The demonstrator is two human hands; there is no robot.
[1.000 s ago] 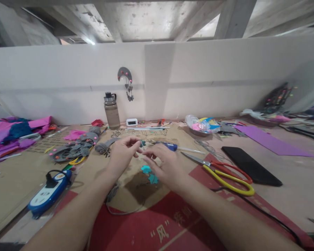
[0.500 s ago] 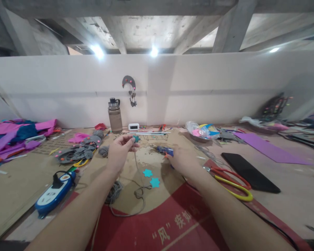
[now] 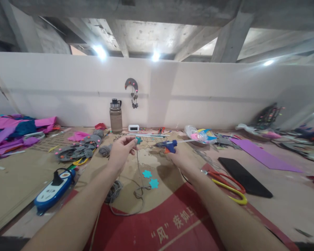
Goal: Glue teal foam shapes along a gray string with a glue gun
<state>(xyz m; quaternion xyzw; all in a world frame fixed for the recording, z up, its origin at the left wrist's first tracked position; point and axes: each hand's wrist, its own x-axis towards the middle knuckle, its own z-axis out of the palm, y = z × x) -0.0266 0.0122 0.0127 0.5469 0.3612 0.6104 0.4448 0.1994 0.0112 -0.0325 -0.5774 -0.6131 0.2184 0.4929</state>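
Left hand pinches teal piece between fingertips, grey cord hanging below. Right hand has fingers curled round glue gun. Two turquoise cutouts lie nearby.

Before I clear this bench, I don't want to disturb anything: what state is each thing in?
Left hand: pinching teal cutout
Right hand: holding glue gun
Two loose teal cutouts: lying flat
Gray cord: hanging from left hand, loosely looped below
Water bottle: upright, capped
Scissors: blades mostly hidden, opening unclear
Black phone: lying flat, dark
Power strip: black plug inserted
White clock: upright
Moon ornament: hanging
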